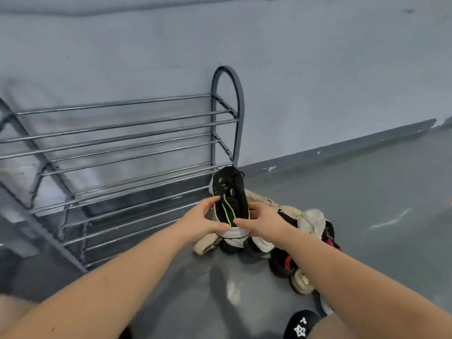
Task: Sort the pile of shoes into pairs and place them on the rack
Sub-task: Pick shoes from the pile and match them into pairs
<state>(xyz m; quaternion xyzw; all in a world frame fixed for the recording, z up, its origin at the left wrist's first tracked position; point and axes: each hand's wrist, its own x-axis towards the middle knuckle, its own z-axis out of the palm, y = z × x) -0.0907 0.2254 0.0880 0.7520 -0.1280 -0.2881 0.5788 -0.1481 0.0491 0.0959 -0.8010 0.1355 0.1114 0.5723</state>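
A black sneaker (230, 199) with a green stripe and a white sole is held in the air, toe pointing away, just in front of the right end of the metal shoe rack (137, 152). The left hand (204, 222) grips its left side, thumb on the heel, fingers curled along the sole edge. The right hand (263, 222) grips the right side in the same way. Under and right of the hands, the pile of shoes (291, 241) lies on the grey floor (367, 204), with beige, black and red ones mixed. The rack stands against the grey wall (318, 81).
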